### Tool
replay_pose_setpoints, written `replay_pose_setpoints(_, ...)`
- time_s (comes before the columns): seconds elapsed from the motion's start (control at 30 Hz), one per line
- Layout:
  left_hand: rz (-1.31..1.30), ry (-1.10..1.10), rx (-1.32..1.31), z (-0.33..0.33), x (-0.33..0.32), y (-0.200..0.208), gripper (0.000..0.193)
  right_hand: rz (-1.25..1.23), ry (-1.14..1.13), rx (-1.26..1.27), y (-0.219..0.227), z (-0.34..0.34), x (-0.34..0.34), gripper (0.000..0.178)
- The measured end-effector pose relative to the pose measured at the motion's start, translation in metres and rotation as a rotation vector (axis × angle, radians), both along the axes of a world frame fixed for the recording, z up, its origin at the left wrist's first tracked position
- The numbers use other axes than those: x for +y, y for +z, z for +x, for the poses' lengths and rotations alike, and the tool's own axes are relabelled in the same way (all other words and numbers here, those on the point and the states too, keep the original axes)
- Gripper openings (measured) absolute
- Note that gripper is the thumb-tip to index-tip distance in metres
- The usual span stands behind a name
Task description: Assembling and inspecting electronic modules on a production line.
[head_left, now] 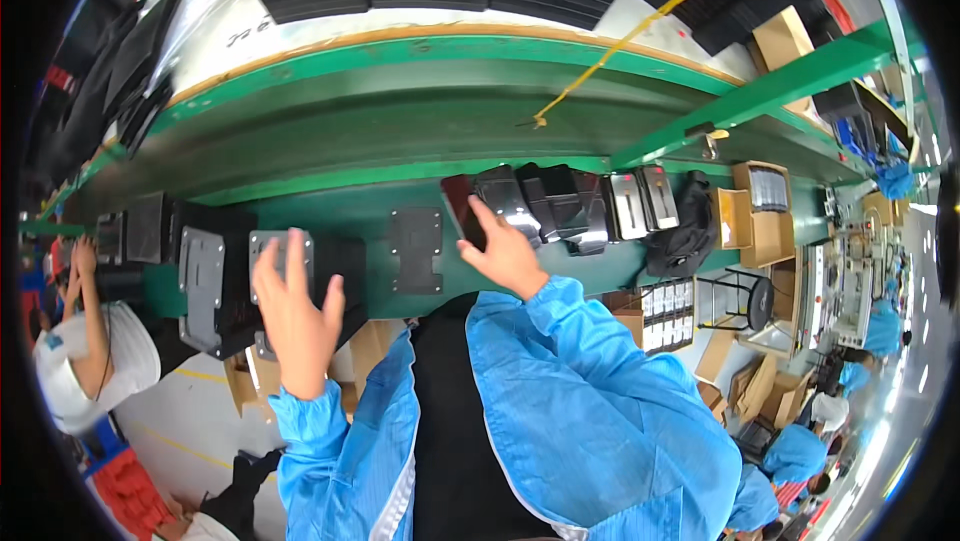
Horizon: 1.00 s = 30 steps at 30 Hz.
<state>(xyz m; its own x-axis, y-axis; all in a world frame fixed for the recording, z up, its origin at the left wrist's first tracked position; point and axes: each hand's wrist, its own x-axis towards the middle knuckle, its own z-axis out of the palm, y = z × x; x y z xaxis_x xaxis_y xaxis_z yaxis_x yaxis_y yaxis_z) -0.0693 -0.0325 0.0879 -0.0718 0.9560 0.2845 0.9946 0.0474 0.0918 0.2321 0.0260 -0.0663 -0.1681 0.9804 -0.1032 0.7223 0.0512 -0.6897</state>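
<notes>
Dark phone-like slab (458,203) is at mid-bench on the green worktop (365,203), right at the right hand (505,259). Right hand: thumb and index finger apart, index along the slab's right edge, lower end of slab between them; can't tell if it's clamped or only touched, other fingers not clear. Left hand (297,316): wide open, fingers spread, nothing seen in it, over a black box (340,276) with a grey plate (268,241) on its near face; contact unclear.

Slab long axis runs slantwise, upper end pointing away from the person and leaning left, lower end toward the thumb. Flat black bracket plate (415,249) lies between the two hands, long axis roughly away from the person, cutouts along it. Second grey plate (203,286) stands on another black box at left.

Containers: open cardboard box (771,231) at right of bench, flat grey pieces (768,189) lined up inside. Below bench edge, white packs (667,316) in rows, container hard to make out. Row of dark devices (565,203) right of slab.
</notes>
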Motion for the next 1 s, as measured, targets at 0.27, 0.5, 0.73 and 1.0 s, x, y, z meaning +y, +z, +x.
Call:
replay_pose_setpoints(0.27,-0.533,-0.341,-0.914,0.092,0.019,-0.089,0.067,0.004,-0.391,-0.443,-0.024,0.135,0.011,0.087)
replay_pose_setpoints(0.5,-0.940,0.104,-1.274,0.156,0.058,-0.215,0.087,-0.028,-0.311,-0.587,-0.053,0.148,0.012,0.086)
replay_pose_setpoints(0.73,-1.080,0.247,-1.236,0.206,0.095,-0.227,0.097,0.115,-0.423,-0.501,-0.055,0.177,0.016,0.081)
replay_pose_setpoints(1.0,-1.126,0.240,-1.309,0.215,0.098,-0.252,0.084,0.269,-0.470,-0.399,-0.079,0.192,0.013,0.073)
